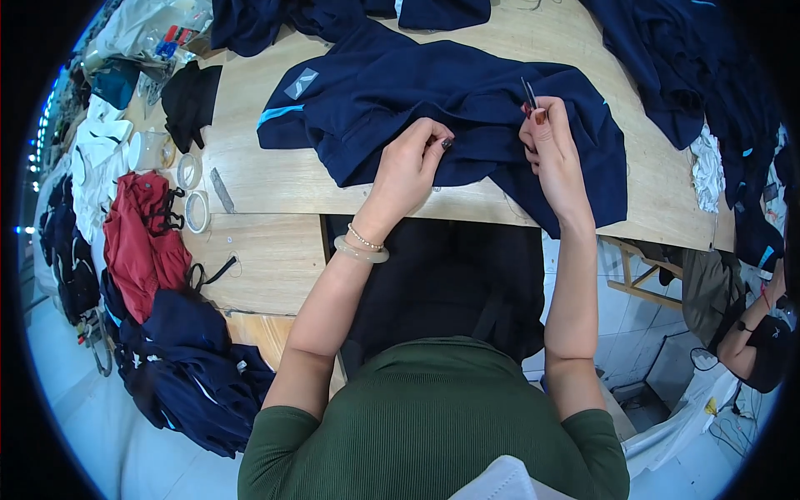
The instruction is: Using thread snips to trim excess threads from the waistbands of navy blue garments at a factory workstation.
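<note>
A navy blue garment (375, 92) with light blue trim and a small grey patch lies spread and rumpled on the wooden table in front of me. My left hand (412, 160) rests over its middle, thumb and forefinger pinched together; what is between them is too small to make out. To the right, my right hand (550, 150) is closed around small thread snips (529, 92), whose thin blades point up and away from me above the cloth. Part of the garment hangs over the table's near edge below my right wrist.
More navy garments (658, 67) lie along the table's far side and right. At left are tape rolls (197, 212), a grey strip (222, 191), a red garment (148, 237) and a navy heap (187, 375). Another person's arm (744, 333) shows at the right edge.
</note>
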